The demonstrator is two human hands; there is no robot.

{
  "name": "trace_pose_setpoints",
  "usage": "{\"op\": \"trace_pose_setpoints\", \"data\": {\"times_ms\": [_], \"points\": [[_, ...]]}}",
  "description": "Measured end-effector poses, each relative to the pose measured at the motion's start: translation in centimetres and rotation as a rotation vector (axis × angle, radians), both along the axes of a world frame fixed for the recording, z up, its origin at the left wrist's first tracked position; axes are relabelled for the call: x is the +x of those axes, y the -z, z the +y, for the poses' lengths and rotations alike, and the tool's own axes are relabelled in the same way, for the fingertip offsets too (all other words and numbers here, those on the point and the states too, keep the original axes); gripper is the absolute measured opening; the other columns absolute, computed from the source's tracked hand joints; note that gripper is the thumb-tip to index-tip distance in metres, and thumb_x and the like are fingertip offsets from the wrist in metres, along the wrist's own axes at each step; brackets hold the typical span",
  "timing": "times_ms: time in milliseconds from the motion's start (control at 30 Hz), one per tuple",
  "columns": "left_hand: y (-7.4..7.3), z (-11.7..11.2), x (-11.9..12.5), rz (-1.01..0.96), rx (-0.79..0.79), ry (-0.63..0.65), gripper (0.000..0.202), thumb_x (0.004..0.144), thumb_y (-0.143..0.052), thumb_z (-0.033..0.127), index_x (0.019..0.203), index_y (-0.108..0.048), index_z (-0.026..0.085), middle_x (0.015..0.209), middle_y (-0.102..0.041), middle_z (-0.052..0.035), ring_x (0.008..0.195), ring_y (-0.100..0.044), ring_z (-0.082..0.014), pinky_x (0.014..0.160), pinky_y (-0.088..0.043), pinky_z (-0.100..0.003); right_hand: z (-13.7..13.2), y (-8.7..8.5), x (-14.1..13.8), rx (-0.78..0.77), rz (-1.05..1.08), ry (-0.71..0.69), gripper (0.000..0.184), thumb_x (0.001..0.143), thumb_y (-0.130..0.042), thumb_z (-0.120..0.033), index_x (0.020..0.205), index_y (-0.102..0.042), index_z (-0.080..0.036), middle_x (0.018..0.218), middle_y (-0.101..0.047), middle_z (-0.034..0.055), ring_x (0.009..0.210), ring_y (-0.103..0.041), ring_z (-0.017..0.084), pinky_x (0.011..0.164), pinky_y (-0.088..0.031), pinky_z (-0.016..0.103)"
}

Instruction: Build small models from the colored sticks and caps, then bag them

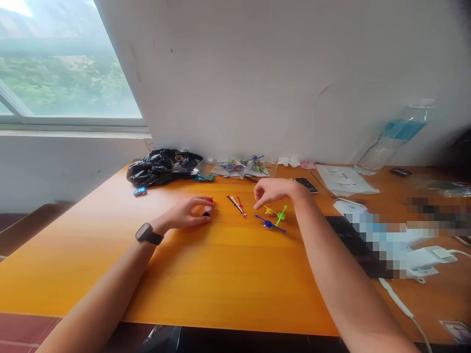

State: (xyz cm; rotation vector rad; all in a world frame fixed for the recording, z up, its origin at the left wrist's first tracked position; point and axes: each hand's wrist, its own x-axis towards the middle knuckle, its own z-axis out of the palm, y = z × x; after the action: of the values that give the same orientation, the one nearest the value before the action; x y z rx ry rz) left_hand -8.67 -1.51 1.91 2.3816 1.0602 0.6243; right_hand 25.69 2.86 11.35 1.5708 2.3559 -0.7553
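My left hand (pixel 189 213), with a dark watch on its wrist, rests on the table, thumb and fingers apart in a curve. Small round pieces lie between them: a red one (pixel 211 200), a white one (pixel 208 209) and a black one (pixel 206 214). My right hand (pixel 271 191) hovers with bent fingers pinched together, pointing down; whatever is between the tips is hidden. Just beside and below it are arrow spinners: a yellow one (pixel 270 210), a green one (pixel 280 216) and a blue one (pixel 269 225). Loose black, white and red arrow pointers (pixel 238 206) lie between my hands.
A black plastic bag (pixel 162 166) and clear bags of coloured parts (pixel 241 167) lie along the wall. A small blue packet (pixel 140 191) is at left. At right are a phone (pixel 306 185), a tilted water bottle (pixel 390 139), a white packet (pixel 346 179) and a cable (pixel 399 299).
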Motion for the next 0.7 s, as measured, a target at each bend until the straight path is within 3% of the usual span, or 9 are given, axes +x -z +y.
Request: {"op": "trace_pose_setpoints", "data": {"times_ms": [100,267,467,567,700], "points": [[0.4,0.2,-0.2,0.013,0.006,-0.001,0.048,0.088,-0.077,0.052,0.131,-0.074,0.032,0.148,-0.065,-0.0066,0.138,-0.061,-0.0317,0.119,-0.048,-0.049,-0.5,-0.3,0.8,-0.189,-0.143,0.022,0.041,0.060,-0.095,-0.049,0.079,-0.076,-0.017,0.086,-0.079,0.0069,0.085,-0.073,0.025,0.065,-0.046,0.029],[0.2,0.2,-0.2,0.010,0.012,0.007,0.049,0.089,-0.076,0.051,0.134,-0.072,0.032,0.149,-0.065,-0.0062,0.140,-0.059,-0.0313,0.120,-0.047,-0.049,-0.8,0.8,-1.1,-0.349,-0.281,0.051,0.046,0.046,-0.102,-0.040,0.076,-0.077,-0.014,0.087,-0.079,0.0112,0.090,-0.075,0.029,0.071,-0.052,0.032],[-0.7,-0.5,0.3,-0.015,0.030,-0.067,0.059,0.088,-0.076,0.059,0.139,-0.068,0.030,0.149,-0.064,-0.0071,0.140,-0.058,-0.0328,0.121,-0.045,-0.049,-0.9,1.1,-1.9,-0.390,-0.296,0.069,0.043,0.052,-0.101,-0.031,0.079,-0.073,-0.012,0.086,-0.079,0.0110,0.087,-0.077,0.028,0.073,-0.056,0.033],[-0.4,-0.7,0.9,-0.070,0.087,-0.115,0.056,0.093,-0.071,0.057,0.141,-0.066,0.029,0.146,-0.066,-0.0076,0.135,-0.061,-0.0322,0.118,-0.048,-0.048,-0.7,1.1,-1.2,-0.313,-0.154,0.022,0.036,0.058,-0.097,-0.029,0.080,-0.072,-0.013,0.080,-0.077,0.0075,0.077,-0.075,0.023,0.068,-0.054,0.029],[0.3,-0.9,2.5,-0.177,0.185,-0.177,0.047,0.098,-0.067,0.050,0.138,-0.066,0.028,0.135,-0.071,-0.0086,0.126,-0.065,-0.0297,0.112,-0.052,-0.048,-0.5,1.5,-1.3,-0.234,0.394,-0.013,0.020,0.069,-0.083,-0.026,0.082,-0.071,-0.017,0.080,-0.077,0.0040,0.067,-0.069,0.016,0.062,-0.052,0.025]]}}
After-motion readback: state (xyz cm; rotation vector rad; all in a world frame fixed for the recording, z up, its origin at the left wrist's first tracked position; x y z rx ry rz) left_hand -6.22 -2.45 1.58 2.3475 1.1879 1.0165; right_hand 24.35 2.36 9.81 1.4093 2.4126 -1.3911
